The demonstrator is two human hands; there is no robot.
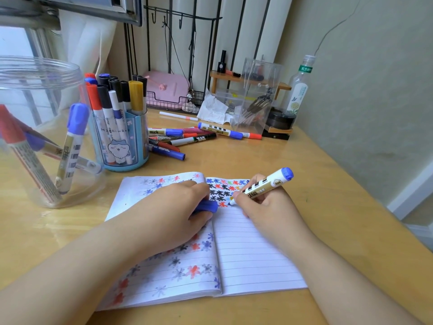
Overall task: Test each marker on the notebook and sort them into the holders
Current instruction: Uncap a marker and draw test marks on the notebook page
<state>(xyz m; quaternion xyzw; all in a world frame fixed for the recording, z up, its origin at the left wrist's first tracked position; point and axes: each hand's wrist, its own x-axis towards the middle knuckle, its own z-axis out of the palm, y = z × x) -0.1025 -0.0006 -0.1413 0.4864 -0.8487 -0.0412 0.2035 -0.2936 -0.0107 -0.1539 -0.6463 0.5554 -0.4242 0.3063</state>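
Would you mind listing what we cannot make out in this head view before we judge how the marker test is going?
- Marker tip: pressed to the notebook beside the right hand; any fresh mark is too small to tell.
- Blue cap: the left hand covers most of it.
- Clear jar: cut off by the left edge, so its contents cannot be fully counted.
- Marker pile: labels too small to read.

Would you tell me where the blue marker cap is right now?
In the head view, the blue marker cap is held in the left hand, over the open lined notebook.
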